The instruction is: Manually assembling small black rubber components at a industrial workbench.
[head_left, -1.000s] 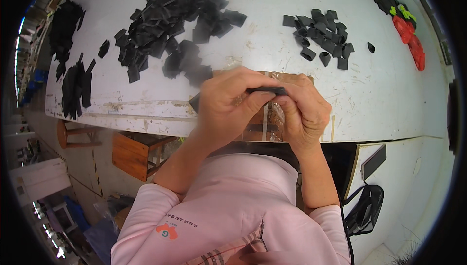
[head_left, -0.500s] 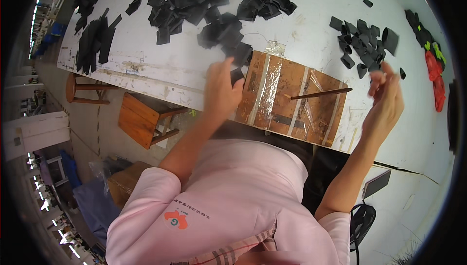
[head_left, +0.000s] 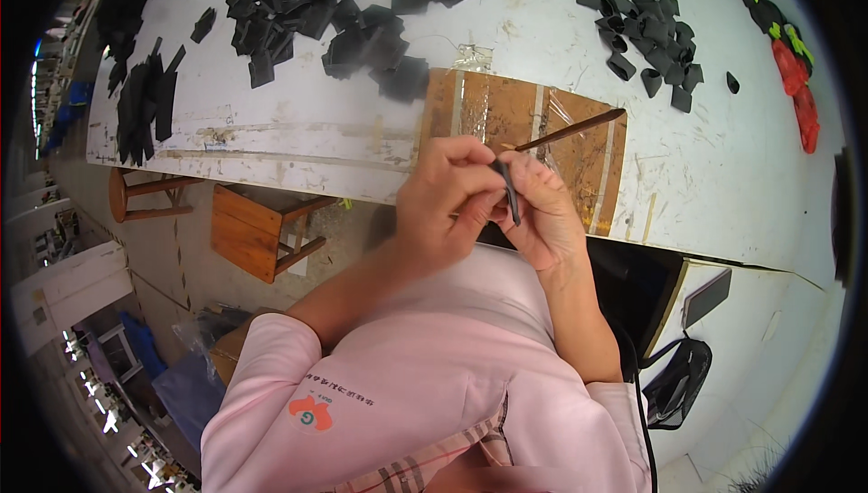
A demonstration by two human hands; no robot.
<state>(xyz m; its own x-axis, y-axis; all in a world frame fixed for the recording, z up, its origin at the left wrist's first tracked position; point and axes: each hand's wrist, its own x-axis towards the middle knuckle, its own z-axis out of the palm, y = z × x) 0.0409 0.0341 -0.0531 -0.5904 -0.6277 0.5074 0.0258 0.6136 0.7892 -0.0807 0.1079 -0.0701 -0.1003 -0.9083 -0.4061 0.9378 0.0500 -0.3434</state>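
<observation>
Both hands meet above the near edge of the table, pinching a small black fabric piece (head_left: 510,193) between them. My left hand (head_left: 449,196) grips it from the left with curled fingers, and my right hand (head_left: 549,214) holds it from the right. The piece appears narrow and edge-on; its full shape is partly hidden by the fingers. Just beyond the hands lies a brown board (head_left: 592,176) with strips of clear tape across it. A dark pointed stick (head_left: 576,133) rests on this board, its tip close behind the fingers.
Flat black pieces (head_left: 303,4) are heaped at the far left of the white table (head_left: 298,145). Curled black loops (head_left: 646,36) form a smaller pile at right. Long black strips (head_left: 145,109) lie farther left. Wooden stools (head_left: 244,232) stand left, below the table edge.
My left hand has come away from the flat pieces with a black piece. My right hand has moved left from beside the loops, and both hands now hold that piece.
</observation>
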